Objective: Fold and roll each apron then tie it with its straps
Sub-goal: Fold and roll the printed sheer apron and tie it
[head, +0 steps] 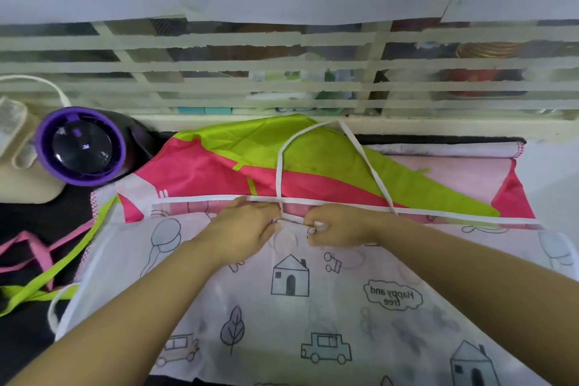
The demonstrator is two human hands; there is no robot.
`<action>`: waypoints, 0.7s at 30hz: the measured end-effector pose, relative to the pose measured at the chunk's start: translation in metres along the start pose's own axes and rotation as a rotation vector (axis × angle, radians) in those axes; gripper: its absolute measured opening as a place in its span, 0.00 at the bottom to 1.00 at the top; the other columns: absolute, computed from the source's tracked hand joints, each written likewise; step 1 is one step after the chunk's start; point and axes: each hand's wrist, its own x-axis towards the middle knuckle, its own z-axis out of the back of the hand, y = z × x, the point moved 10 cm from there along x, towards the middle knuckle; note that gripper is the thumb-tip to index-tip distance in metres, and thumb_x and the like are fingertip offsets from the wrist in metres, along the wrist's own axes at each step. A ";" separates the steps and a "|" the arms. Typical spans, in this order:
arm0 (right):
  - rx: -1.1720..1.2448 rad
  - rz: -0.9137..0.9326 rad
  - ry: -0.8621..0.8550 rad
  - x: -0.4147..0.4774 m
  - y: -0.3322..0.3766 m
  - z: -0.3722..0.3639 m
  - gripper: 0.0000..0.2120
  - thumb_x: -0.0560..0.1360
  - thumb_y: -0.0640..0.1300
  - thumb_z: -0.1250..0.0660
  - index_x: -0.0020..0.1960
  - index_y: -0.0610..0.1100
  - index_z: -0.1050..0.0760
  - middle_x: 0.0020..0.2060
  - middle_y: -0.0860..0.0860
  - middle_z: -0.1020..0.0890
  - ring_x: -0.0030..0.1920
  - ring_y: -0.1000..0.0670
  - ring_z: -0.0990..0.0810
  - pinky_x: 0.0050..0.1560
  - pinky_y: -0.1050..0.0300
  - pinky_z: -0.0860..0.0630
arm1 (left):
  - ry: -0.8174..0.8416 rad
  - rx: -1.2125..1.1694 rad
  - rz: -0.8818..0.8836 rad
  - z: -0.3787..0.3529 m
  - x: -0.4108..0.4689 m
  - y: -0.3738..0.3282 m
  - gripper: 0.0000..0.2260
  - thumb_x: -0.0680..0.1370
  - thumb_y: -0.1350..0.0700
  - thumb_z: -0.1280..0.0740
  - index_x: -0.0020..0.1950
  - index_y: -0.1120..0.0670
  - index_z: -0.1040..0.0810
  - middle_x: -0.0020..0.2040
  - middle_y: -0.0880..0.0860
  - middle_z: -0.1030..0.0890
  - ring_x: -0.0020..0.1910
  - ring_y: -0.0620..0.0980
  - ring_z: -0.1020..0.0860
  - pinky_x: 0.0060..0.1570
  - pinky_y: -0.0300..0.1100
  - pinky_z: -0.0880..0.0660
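A white printed apron (313,307) lies spread flat across the lower centre, over a pink and green apron (250,160), with the right hand (338,226) pinching its top hem beside the neck strap (279,172) and the left hand (247,226) touching there, grip unclear; folding, rolling and tying seem barely begun.

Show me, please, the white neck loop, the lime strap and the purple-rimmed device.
white neck loop (277,172), head view, its left run.
lime strap (67,252), head view, mid-length.
purple-rimmed device (82,147), head view, dark dome.
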 end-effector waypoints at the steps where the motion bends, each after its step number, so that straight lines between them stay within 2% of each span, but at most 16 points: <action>1: -0.004 -0.026 -0.045 0.001 -0.005 0.005 0.06 0.76 0.46 0.35 0.49 0.44 0.27 0.46 0.51 0.26 0.47 0.51 0.29 0.49 0.54 0.32 | -0.010 -0.003 0.000 0.001 -0.001 0.000 0.06 0.82 0.52 0.44 0.52 0.51 0.30 0.50 0.49 0.25 0.55 0.53 0.26 0.49 0.40 0.40; 3: -0.113 -0.051 -0.108 0.003 -0.010 0.011 0.11 0.75 0.50 0.34 0.54 0.47 0.25 0.50 0.55 0.26 0.51 0.53 0.29 0.55 0.54 0.32 | -0.007 -0.015 0.021 -0.001 -0.002 0.002 0.07 0.83 0.52 0.45 0.54 0.52 0.30 0.46 0.49 0.28 0.53 0.54 0.27 0.42 0.40 0.45; 5: -0.139 0.000 -0.077 0.009 -0.001 0.004 0.06 0.74 0.48 0.34 0.41 0.46 0.27 0.39 0.53 0.27 0.40 0.53 0.30 0.44 0.56 0.33 | -0.048 -0.012 -0.014 0.002 0.000 0.001 0.08 0.82 0.52 0.44 0.53 0.54 0.28 0.46 0.49 0.27 0.52 0.54 0.26 0.43 0.39 0.43; 6: -0.113 0.014 -0.027 0.012 0.004 -0.004 0.11 0.74 0.45 0.34 0.35 0.46 0.32 0.33 0.52 0.30 0.35 0.52 0.32 0.38 0.56 0.36 | -0.086 -0.010 -0.060 0.004 0.001 -0.001 0.09 0.82 0.52 0.44 0.51 0.54 0.27 0.46 0.49 0.25 0.51 0.54 0.25 0.46 0.38 0.42; 8: -0.020 0.035 0.041 0.018 0.010 -0.017 0.16 0.73 0.41 0.34 0.30 0.47 0.37 0.28 0.52 0.33 0.30 0.52 0.35 0.35 0.56 0.37 | -0.101 -0.020 -0.101 0.004 0.004 -0.002 0.09 0.80 0.51 0.43 0.47 0.54 0.27 0.46 0.48 0.25 0.49 0.53 0.25 0.48 0.38 0.40; 10: 0.002 0.052 0.019 0.019 0.012 -0.014 0.17 0.73 0.41 0.33 0.30 0.47 0.37 0.29 0.51 0.33 0.30 0.53 0.35 0.34 0.56 0.38 | -0.029 -0.044 -0.063 -0.010 0.007 0.006 0.11 0.81 0.49 0.44 0.49 0.55 0.27 0.48 0.48 0.26 0.50 0.52 0.25 0.46 0.39 0.37; 12: -0.074 0.046 -0.043 0.014 0.005 0.001 0.18 0.74 0.45 0.32 0.31 0.44 0.38 0.32 0.48 0.34 0.32 0.52 0.37 0.33 0.56 0.40 | 0.041 -0.033 -0.028 -0.024 0.010 0.010 0.19 0.79 0.46 0.49 0.54 0.56 0.26 0.53 0.50 0.24 0.53 0.53 0.25 0.49 0.41 0.32; 13: -0.162 0.024 -0.060 0.010 -0.001 0.009 0.20 0.74 0.50 0.32 0.31 0.43 0.38 0.34 0.47 0.34 0.33 0.51 0.36 0.34 0.55 0.39 | 0.039 -0.033 -0.014 -0.025 0.013 0.012 0.18 0.79 0.47 0.49 0.56 0.56 0.26 0.55 0.52 0.24 0.54 0.53 0.25 0.50 0.42 0.31; 15: -0.305 -0.073 -0.041 0.001 -0.027 0.022 0.22 0.72 0.56 0.33 0.31 0.43 0.36 0.38 0.46 0.30 0.37 0.47 0.32 0.37 0.53 0.33 | -0.010 -0.057 0.020 -0.023 0.018 0.015 0.12 0.81 0.52 0.45 0.57 0.56 0.27 0.53 0.53 0.22 0.52 0.54 0.24 0.45 0.43 0.34; 18: -0.192 -0.171 -0.047 -0.010 -0.059 0.035 0.20 0.75 0.49 0.34 0.30 0.44 0.38 0.33 0.47 0.33 0.32 0.51 0.35 0.33 0.56 0.39 | -0.043 -0.016 0.082 -0.018 0.026 0.017 0.08 0.82 0.53 0.45 0.55 0.54 0.29 0.47 0.53 0.20 0.48 0.57 0.24 0.40 0.43 0.43; 21: -0.143 -0.229 -0.183 -0.016 -0.071 0.045 0.12 0.77 0.42 0.39 0.36 0.46 0.34 0.33 0.53 0.31 0.34 0.56 0.34 0.32 0.63 0.40 | -0.021 0.052 0.113 -0.023 0.033 0.021 0.09 0.83 0.53 0.47 0.58 0.53 0.31 0.46 0.52 0.19 0.47 0.57 0.23 0.49 0.42 0.38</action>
